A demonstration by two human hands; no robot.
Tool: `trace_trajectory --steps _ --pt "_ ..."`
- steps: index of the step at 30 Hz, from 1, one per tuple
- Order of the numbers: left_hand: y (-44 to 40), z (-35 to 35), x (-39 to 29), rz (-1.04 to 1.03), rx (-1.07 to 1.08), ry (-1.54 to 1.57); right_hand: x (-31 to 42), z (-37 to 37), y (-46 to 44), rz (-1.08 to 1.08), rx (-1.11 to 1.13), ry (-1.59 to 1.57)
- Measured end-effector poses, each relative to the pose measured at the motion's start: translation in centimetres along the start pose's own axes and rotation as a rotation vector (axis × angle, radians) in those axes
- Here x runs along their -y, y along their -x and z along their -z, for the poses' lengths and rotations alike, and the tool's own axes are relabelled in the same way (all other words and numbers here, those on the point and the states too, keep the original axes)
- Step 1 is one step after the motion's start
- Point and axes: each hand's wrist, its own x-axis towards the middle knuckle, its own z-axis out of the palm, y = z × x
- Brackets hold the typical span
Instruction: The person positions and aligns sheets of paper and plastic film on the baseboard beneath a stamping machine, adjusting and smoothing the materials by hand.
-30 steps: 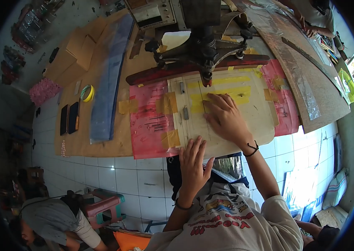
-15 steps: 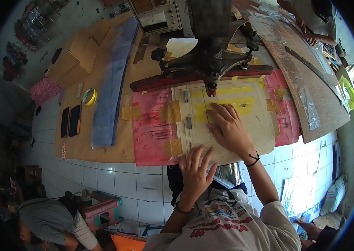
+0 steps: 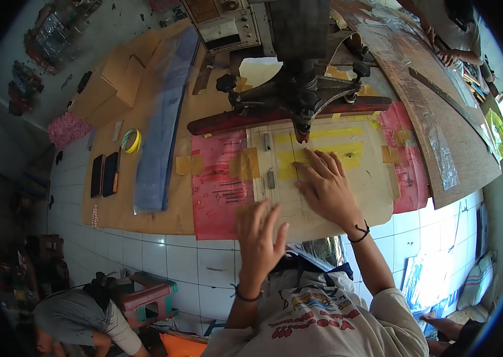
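My right hand point(image 3: 329, 189) lies with fingers spread on a cream board point(image 3: 358, 184) marked with yellow tape strips point(image 3: 346, 150) and thin lines. Its fingertips are just below the tip of a dark metal press head point(image 3: 304, 92). A long red-edged bar point(image 3: 222, 124) crosses behind that head. My left hand point(image 3: 258, 241), a little blurred, is at the near left edge of the board, fingers apart and holding nothing. Two small grey metal pieces point(image 3: 272, 179) sit on the board left of the yellow strips. A red sheet point(image 3: 219, 208), fixed with brown tape, shows on both sides.
To the left lie a blue plastic sheet point(image 3: 162, 131), a tape roll point(image 3: 131, 141), two phones point(image 3: 109, 172) and a cardboard box point(image 3: 109, 89). A control box with a dial point(image 3: 225, 33) stands behind. At right is a brown board point(image 3: 459, 160); people point(image 3: 76, 315) are nearby.
My left hand has shifted left, its fingers leaving the middle of the board's near edge. My right hand stays nearly in place on the board. The view has tilted slightly.
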Motion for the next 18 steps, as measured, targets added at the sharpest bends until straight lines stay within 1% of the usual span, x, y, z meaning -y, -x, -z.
trace_trajectory --steps 1,5,11,18 --pt "-0.6 0.6 0.3 0.026 0.043 -0.107 0.0 0.0 0.0 -0.003 0.001 0.0" --pt "-1.2 1.3 1.2 0.009 0.148 -0.209 -0.1 0.1 0.1 -0.006 0.0 -0.013" --pt "-0.7 0.6 0.9 0.029 0.136 -0.304 -0.1 0.1 0.1 -0.007 -0.004 -0.018" --pt "-0.5 0.3 1.1 0.034 0.112 -0.242 -0.2 0.2 0.0 0.0 0.008 -0.009"
